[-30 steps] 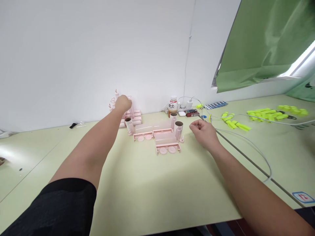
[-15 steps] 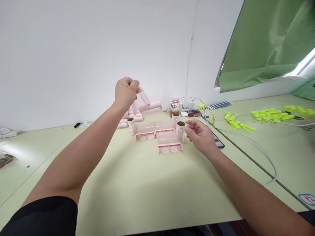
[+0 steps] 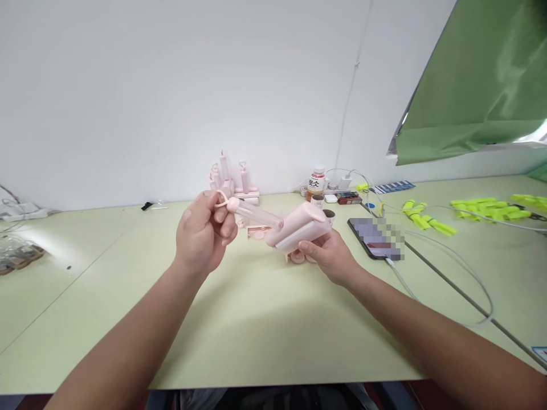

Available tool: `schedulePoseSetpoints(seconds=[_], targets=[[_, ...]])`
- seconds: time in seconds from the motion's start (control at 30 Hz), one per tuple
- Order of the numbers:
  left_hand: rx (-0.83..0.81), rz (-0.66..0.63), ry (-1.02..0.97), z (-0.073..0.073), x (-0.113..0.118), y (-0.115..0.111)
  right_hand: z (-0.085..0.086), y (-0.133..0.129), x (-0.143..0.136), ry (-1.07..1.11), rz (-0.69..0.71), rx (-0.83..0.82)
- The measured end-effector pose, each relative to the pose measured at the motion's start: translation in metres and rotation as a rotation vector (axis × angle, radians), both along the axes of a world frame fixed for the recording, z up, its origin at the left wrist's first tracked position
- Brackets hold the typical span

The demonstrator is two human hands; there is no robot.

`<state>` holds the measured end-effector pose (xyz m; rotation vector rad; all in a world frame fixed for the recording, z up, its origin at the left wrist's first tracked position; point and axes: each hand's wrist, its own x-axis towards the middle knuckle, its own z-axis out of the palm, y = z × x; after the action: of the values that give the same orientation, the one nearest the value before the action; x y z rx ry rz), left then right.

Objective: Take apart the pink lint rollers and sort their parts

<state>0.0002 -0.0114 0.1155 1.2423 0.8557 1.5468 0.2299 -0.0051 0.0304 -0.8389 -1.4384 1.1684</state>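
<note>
My left hand point(image 3: 204, 230) pinches the looped cord at the end of a clear pink tube point(image 3: 258, 214). The tube slants down to the right, its far tip reaching the near side of a pale pink two-lobed plastic case point(image 3: 299, 226); I cannot tell whether they touch. My right hand point(image 3: 329, 256) grips that case at its right end, thumb in front, holding it tilted above the table. Behind and below the case lie pink trays with round discs point(image 3: 297, 257), partly hidden, and two short open cylinders, one being this cylinder point(image 3: 317, 200).
More looped pink tubes point(image 3: 223, 168) stand against the wall on pink cases. To the right are a labelled bottle point(image 3: 316, 182), a phone point(image 3: 376, 239) on a white cable, and several neon yellow pieces point(image 3: 487, 207). A green sheet point(image 3: 474, 85) hangs at upper right.
My left hand has come back from the wall toward me with the tube. My right hand has moved left from beside an open cylinder and now holds the pink case.
</note>
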Motion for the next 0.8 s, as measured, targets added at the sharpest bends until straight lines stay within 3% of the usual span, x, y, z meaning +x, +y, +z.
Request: schedulePoseSetpoints(seconds=[0.13, 0.23, 0.33, 0.47, 0.57, 0.67, 0.8], targets=[[0.042, -0.083, 0.020, -0.040, -0.003, 0.000, 0.010, 0.003, -0.027, 0.005, 0.031, -0.018], [0.013, -0.015, 0.115, -0.067, -0.003, 0.003, 0.025, 0.011, -0.045, -0.138, 0.084, 0.044], [0.022, 0.128, 0.012, -0.075, -0.009, 0.009, 0.043, 0.024, -0.054, -0.251, 0.122, 0.108], [0.045, 0.295, -0.251, -0.069, -0.024, 0.020, 0.059, 0.051, -0.049, -0.454, 0.085, 0.114], [-0.001, 0.360, -0.314, -0.071, -0.030, 0.028, 0.053, 0.073, -0.048, -0.924, 0.104, 0.200], [-0.045, 0.346, -0.296, -0.080, -0.027, 0.032, 0.033, 0.088, -0.060, -1.347, 0.127, 0.307], [-0.044, 0.290, -0.248, -0.091, -0.019, 0.033, 0.012, 0.094, -0.081, -1.564, 0.195, 0.399]])
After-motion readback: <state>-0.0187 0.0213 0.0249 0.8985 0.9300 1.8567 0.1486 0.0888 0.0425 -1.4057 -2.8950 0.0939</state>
